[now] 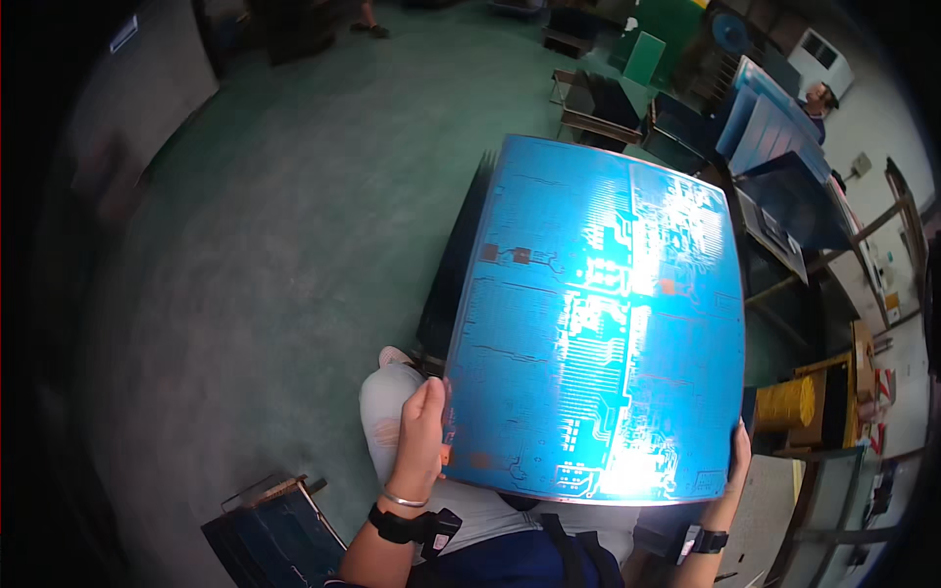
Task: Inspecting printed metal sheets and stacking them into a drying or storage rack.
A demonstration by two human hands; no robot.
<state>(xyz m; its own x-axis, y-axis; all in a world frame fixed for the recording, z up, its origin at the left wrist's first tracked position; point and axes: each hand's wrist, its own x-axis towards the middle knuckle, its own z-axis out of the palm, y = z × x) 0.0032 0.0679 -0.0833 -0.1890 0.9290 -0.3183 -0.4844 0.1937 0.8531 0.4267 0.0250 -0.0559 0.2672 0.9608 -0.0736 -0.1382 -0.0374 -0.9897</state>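
A large blue circuit board panel (529, 343) with fine printed traces fills the middle of the head view, tilted in front of my lap. Strong light glares down its right half. My left hand (421, 431) grips its lower left edge, thumb along the rim and the other fingers mostly behind it. At the lower right edge, my right hand (739, 461) holds the panel, its fingers partly hidden by it. Both wrists carry black straps with small devices. A dark rack (453, 265) shows behind the panel's left edge.
Dark panels on a stand (274, 534) are at the lower left. Beyond the panel are low racks (598, 108) and leaning blue sheets (769, 132), with a person (818, 100) beside them. A yellow roll (784, 402) and shelving are on the right. Green floor (284, 245) stretches left.
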